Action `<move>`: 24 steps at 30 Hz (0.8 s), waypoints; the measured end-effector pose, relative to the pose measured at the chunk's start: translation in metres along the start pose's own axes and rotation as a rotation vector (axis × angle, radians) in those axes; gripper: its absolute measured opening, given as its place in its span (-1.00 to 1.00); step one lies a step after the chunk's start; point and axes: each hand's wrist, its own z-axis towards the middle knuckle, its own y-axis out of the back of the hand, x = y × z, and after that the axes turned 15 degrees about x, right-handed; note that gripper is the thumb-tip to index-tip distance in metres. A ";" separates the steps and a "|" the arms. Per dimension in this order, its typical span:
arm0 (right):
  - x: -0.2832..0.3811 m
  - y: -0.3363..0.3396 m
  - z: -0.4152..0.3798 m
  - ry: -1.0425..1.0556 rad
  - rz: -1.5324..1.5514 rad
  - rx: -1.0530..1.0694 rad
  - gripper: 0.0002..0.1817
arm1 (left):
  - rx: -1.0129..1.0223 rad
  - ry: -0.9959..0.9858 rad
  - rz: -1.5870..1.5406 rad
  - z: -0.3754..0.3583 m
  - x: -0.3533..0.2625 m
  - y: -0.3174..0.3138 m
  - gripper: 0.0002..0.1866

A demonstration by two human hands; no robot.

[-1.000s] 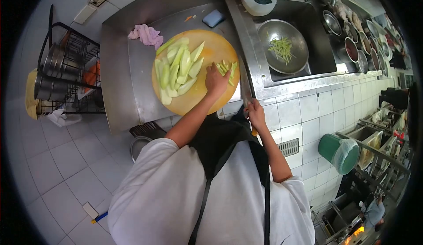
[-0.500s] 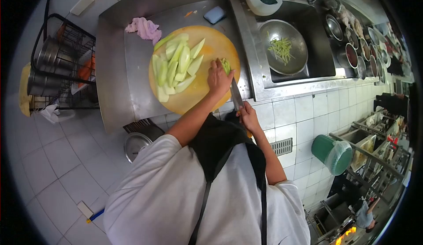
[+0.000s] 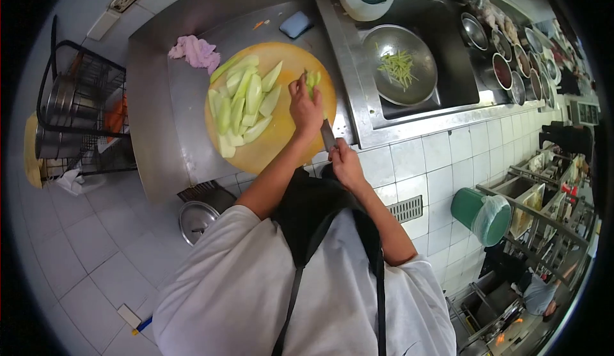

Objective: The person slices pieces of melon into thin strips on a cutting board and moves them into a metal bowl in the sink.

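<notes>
My right hand [image 3: 346, 164] is wrapped round the handle of a kitchen knife [image 3: 328, 135], whose blade points away from me over the right side of a round cutting board [image 3: 291, 148]. My left hand [image 3: 307, 108] is closed at cut green vegetable slices [image 3: 313, 79], near the blade; its fingers partly hide them and the blade's far end. Long peeled pale-green vegetable wedges [image 3: 246, 100] are heaped on the board's left half. A round metal bowl [image 3: 422, 78] in the sink to the right contains thin green strips [image 3: 398, 68].
A pink cloth [image 3: 195, 53] and a blue sponge [image 3: 295, 24] lie on the steel counter [image 3: 160, 119]. Beyond the sink [image 3: 460, 90] stand several metal bowls [image 3: 503, 71]. A black wire rack [image 3: 86, 110] is at left, a green bin [image 3: 472, 209] at right. Another person [image 3: 539, 295] is far right.
The view has shifted slightly. The knife has turned, with less of its blade showing. My left hand has shifted over the slices, its fingers now more bunched. The wedge pile looks the same.
</notes>
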 end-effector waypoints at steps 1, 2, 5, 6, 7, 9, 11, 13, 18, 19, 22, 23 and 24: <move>0.008 0.011 -0.005 0.022 -0.030 -0.071 -0.83 | -0.017 -0.055 -0.021 0.011 -0.016 -0.006 -0.50; 0.014 0.024 -0.010 0.043 -0.062 -0.142 -0.83 | -0.035 -0.108 -0.045 0.024 -0.036 -0.015 -0.51; 0.031 0.076 -0.019 -0.014 -0.211 -0.338 -0.85 | 0.159 -0.123 -0.139 0.070 -0.102 -0.053 -0.57; 0.029 0.096 -0.022 -0.015 -0.247 -0.390 -0.83 | 0.192 -0.111 -0.118 0.088 -0.119 -0.076 -0.57; 0.035 0.118 -0.027 -0.123 -0.098 -0.359 -0.80 | 0.226 -0.093 -0.063 0.106 -0.127 -0.106 -0.51; 0.048 0.158 -0.039 -0.285 0.205 -0.343 -0.73 | 0.380 0.037 -0.017 0.130 -0.152 -0.124 -0.44; 0.017 0.189 -0.047 -0.299 0.237 -0.330 -0.71 | 0.461 0.056 0.063 0.152 -0.156 -0.151 -0.45; -0.010 0.205 -0.056 -0.306 0.304 -0.386 -0.70 | 0.516 -0.059 -0.067 0.154 -0.143 -0.138 -0.53; -0.073 0.202 -0.076 -0.071 0.579 -0.456 -0.79 | 0.366 -0.079 -0.207 0.099 -0.076 -0.040 -0.70; -0.073 0.197 -0.079 -0.047 0.623 -0.459 -0.80 | 0.300 -0.069 -0.133 0.080 -0.054 -0.020 -0.74; -0.081 0.178 -0.081 0.039 0.676 -0.381 -0.83 | 0.081 -0.091 0.162 0.019 0.034 0.036 -0.78; -0.079 0.172 -0.080 0.041 0.692 -0.336 -0.83 | 0.023 -0.040 0.240 0.004 0.050 0.059 -0.76; -0.077 0.167 -0.077 0.039 0.705 -0.299 -0.83 | -0.028 0.009 0.313 -0.010 0.064 0.079 -0.75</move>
